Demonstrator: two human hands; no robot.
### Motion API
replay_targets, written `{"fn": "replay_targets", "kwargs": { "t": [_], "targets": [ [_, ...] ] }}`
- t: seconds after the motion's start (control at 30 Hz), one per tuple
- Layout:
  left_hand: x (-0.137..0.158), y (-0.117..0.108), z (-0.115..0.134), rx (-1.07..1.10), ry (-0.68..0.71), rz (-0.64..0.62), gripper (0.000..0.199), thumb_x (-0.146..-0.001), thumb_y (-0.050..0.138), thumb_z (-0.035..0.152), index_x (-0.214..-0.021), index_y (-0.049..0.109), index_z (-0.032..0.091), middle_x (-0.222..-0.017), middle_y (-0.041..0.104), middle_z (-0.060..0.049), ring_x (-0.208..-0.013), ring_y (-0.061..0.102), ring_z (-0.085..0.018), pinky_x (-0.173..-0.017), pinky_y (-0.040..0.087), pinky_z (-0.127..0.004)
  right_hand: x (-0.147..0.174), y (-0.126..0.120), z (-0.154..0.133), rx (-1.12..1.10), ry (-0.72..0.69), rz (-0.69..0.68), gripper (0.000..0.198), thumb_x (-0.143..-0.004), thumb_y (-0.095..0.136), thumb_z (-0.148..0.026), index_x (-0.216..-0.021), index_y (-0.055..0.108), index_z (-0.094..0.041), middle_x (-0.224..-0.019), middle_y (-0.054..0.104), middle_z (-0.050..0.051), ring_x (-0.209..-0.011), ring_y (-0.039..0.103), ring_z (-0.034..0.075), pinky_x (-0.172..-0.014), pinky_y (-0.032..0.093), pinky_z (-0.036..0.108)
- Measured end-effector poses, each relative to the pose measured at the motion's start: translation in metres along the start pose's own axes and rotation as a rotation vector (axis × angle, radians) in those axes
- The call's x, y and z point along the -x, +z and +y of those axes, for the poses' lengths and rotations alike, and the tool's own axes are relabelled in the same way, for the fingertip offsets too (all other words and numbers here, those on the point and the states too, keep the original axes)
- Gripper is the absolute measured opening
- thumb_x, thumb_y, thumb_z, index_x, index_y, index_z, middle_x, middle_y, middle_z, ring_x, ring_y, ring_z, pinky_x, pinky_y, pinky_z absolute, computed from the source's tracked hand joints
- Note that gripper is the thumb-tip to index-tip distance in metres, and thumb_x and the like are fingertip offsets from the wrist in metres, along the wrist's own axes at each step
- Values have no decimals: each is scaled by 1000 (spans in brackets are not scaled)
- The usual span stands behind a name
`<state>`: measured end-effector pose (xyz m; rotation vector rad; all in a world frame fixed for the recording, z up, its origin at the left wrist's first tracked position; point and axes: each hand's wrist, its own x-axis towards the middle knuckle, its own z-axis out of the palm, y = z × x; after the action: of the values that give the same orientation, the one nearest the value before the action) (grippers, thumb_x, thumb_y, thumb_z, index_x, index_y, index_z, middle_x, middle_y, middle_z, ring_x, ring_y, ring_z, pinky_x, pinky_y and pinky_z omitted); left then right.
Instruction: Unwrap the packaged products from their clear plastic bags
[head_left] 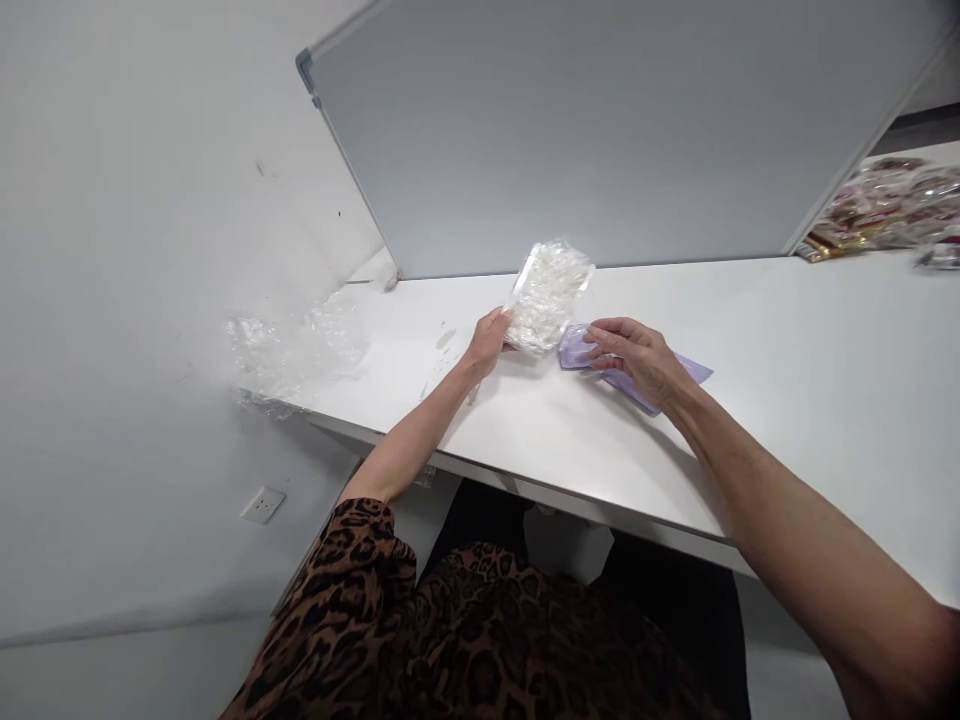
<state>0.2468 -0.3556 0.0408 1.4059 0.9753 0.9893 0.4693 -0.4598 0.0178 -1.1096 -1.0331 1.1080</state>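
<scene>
My left hand [491, 338] is closed on the lower left edge of a flat white packet [551, 297] in crinkled clear plastic, tilted up above the table. Beside it, my right hand [637, 358] has its fingers curled over a purple packet [576, 348] that looks smooth and flat. The purple packet's pointed end shows past the back of this hand, and its middle is hidden under the fingers. Some clear film shows near the right fingertips; whether they pinch it as well I cannot tell. The two packets are close together, almost touching.
Crumpled clear plastic wrap [300, 345] lies at the left end of the white table [795, 400], partly over its edge. A large grey board [600, 130] stands along the back. Several shiny wrapped packets [892, 205] are piled at far right. A wall socket [262, 505] is low on the left.
</scene>
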Motion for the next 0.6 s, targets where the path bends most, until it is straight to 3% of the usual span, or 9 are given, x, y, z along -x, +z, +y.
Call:
{"fn": "replay_targets", "kwargs": {
  "t": [0.13, 0.27, 0.33, 0.47, 0.6],
  "targets": [
    [11, 40, -8, 303, -85, -97, 20, -98, 61, 33, -104, 65, 15, -94, 74, -6, -82, 69, -15, -85, 60, -33, -1, 2, -1, -127, 8, 2, 58, -62, 95, -57, -103, 69, -26, -96, 71, 1, -78, 67, 16, -64, 60, 28],
    [12, 61, -17, 504, -185, -107, 22, -96, 66, 34, -104, 70, 14, -96, 76, -8, -87, 72, -18, -93, 60, -38, -3, 1, -5, -213, -53, 83, 62, -48, 102, -51, -91, 67, -22, -83, 70, 0, -68, 64, 14, -55, 56, 26],
    [10, 62, -20, 558, -204, -151, 25, -98, 65, 37, -106, 71, 14, -97, 77, -9, -91, 74, -20, -94, 61, -37, -5, -5, -6, -187, -49, 149, 60, -45, 104, -50, -78, 63, -20, -67, 64, -2, -57, 58, 12, -49, 52, 25],
    [8, 53, -26, 571, -216, -205, 21, -97, 68, 32, -107, 72, 15, -101, 78, -8, -90, 73, -18, -94, 61, -36, -6, -17, -12, -41, -47, 168, 59, -56, 100, -56, -61, 53, -20, -51, 51, -3, -43, 47, 8, -38, 38, 22],
    [9, 47, -31, 477, -263, -273, 16, -94, 70, 23, -108, 72, 16, -99, 78, -5, -80, 70, -13, -90, 60, -33, -1, -17, -25, -89, -107, 135, 55, -66, 95, -59, -65, 55, -21, -58, 56, -3, -50, 53, 10, -44, 45, 22]
  ]
}}
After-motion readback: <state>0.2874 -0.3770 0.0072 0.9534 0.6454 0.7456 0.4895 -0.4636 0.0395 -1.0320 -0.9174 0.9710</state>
